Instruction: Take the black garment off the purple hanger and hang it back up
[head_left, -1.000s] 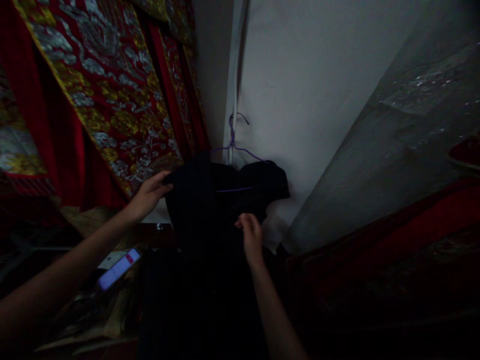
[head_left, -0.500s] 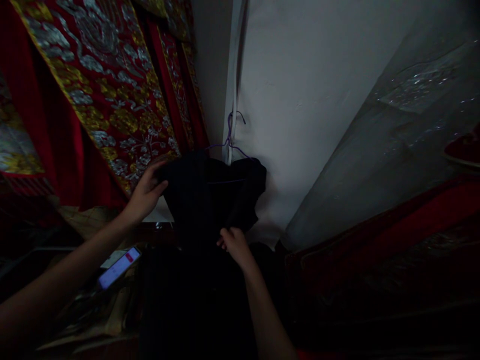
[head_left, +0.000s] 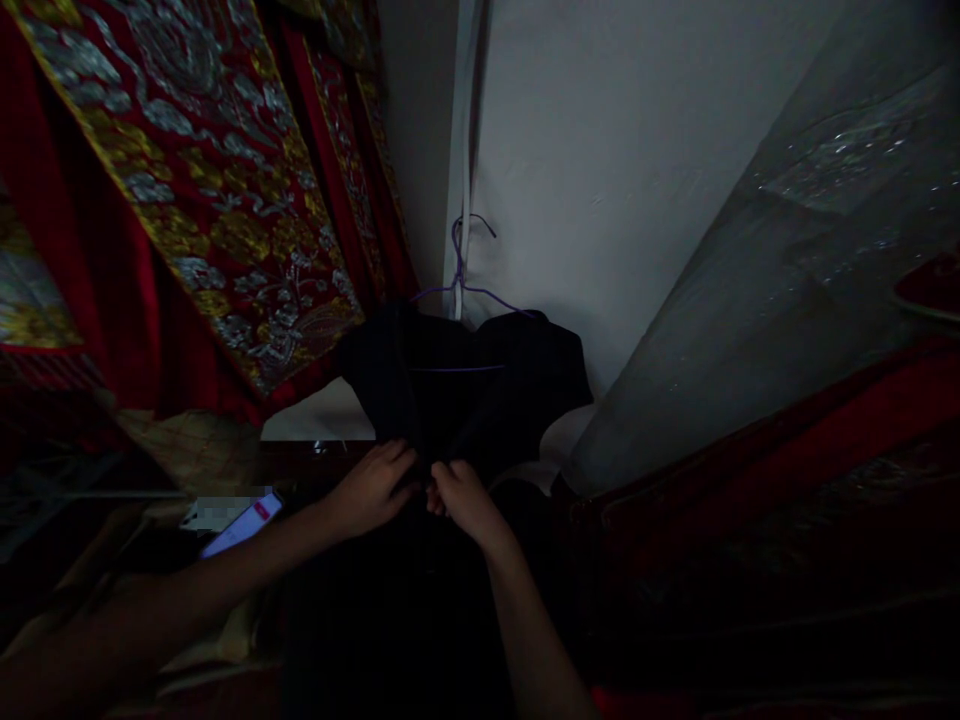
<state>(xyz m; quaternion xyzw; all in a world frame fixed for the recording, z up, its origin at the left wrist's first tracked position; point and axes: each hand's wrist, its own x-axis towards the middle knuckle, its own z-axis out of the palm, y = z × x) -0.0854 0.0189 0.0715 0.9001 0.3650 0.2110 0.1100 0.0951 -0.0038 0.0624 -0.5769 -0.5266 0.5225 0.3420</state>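
Note:
A dark top (head_left: 525, 380) with an open V-shaped front hangs on a purple wire hanger (head_left: 459, 285). The hanger's hook loops over a pale strip on the wall, and its bottom bar shows across the neck opening. My left hand (head_left: 375, 488) is at the left front edge of the top, fingers bent over the cloth. Just beside it, my right hand (head_left: 463, 500) pinches the other front edge in curled fingers. Below the hands the top merges into black shadow, so its lower part cannot be made out.
Red cloth embroidered in gold and silver (head_left: 247, 220) hangs at the left. A lit phone (head_left: 241, 525) lies low at the left, partly behind my left forearm. Clear plastic sheeting (head_left: 750, 260) covers something at the right, above dark red cloth (head_left: 847, 430).
My left hand has moved from the top's left shoulder down and right to the front edge. The right shoulder of the top now spreads wider. My right hand has barely moved.

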